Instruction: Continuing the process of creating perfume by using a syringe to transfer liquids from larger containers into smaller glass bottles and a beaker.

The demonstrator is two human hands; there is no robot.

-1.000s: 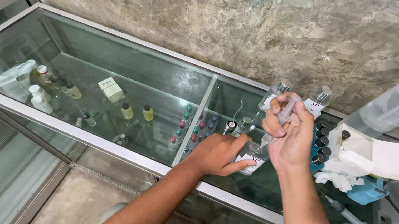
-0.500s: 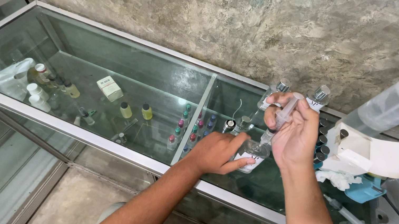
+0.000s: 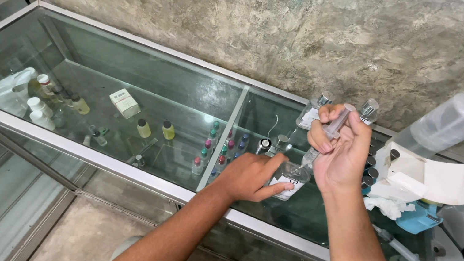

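— Glass, that small bottle (image 3: pixel 288 180) on the counter (image 3: pixel 132 174)?
— Yes, fragile and slick; left hand (image 3: pixel 249 177) grips its side, right hand (image 3: pixel 340 151) pinches the light plastic syringe (image 3: pixel 325 136) by the barrel, tip inside

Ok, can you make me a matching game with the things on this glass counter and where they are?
Things:
1. syringe
2. small clear bottle
3. squeeze bottle with red cap
4. small white box

Places:
A. inside the glass case, on the left shelf
B. in the grip of the right hand, tip pointing down
C. leaning at the wall on the right side
D. on the glass top, steadied by the left hand

Pairs: 1-B, 2-D, 3-C, 4-A
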